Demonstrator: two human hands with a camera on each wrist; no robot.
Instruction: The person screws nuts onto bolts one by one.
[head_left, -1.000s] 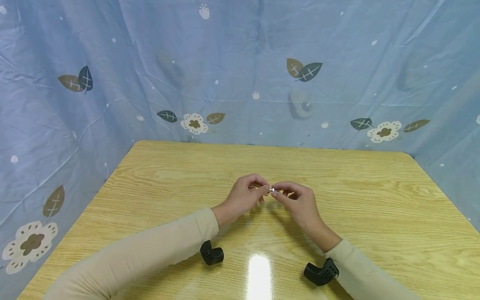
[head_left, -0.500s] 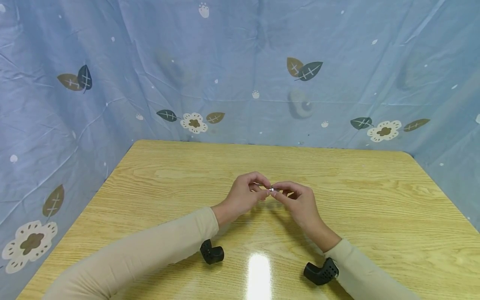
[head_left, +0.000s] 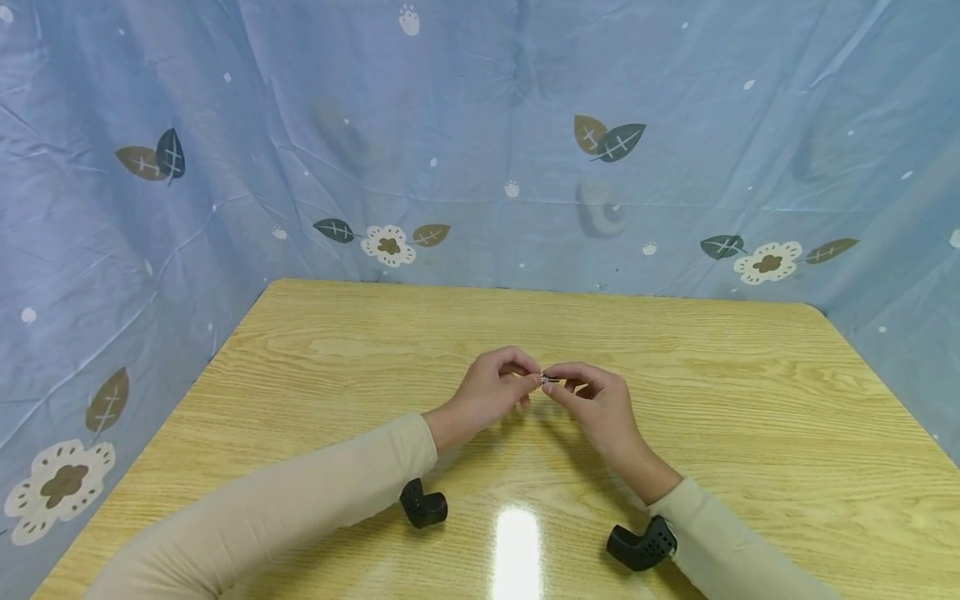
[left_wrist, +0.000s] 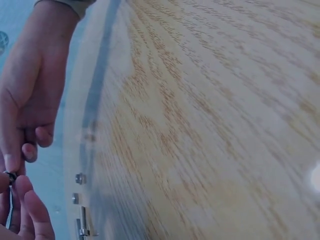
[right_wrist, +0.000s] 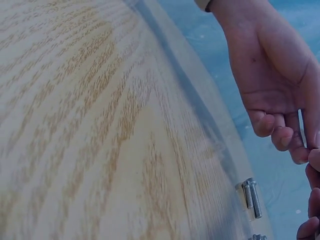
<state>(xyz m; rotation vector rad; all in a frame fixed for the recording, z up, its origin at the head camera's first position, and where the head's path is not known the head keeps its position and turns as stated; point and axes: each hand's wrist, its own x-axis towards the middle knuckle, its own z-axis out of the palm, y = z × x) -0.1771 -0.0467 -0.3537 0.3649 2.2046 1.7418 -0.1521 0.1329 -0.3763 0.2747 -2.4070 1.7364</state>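
Note:
Both hands meet over the middle of the table around a small silver bolt [head_left: 546,380] with a wider metal part on it. My left hand [head_left: 486,393] pinches its left end between thumb and fingers. Thumb and forefinger of my right hand [head_left: 602,410] hold it from the other side. The left wrist view has the right hand [left_wrist: 40,90] at upper left and left-hand fingers [left_wrist: 37,212] in the lower corner, beside a dark metal ring [left_wrist: 10,176]. The right wrist view shows the left hand [right_wrist: 272,75]; the bolt is hidden there.
Loose nuts [left_wrist: 80,178] and a bolt [left_wrist: 83,222] lie on the table in the left wrist view. Two bolts [right_wrist: 252,197] lie together in the right wrist view. A blue patterned curtain [head_left: 480,150] hangs behind the wooden table [head_left: 360,350].
My left thumb and fingers spread slightly apart half a second ago and are now closer together at the bolt. The right hand stays almost still.

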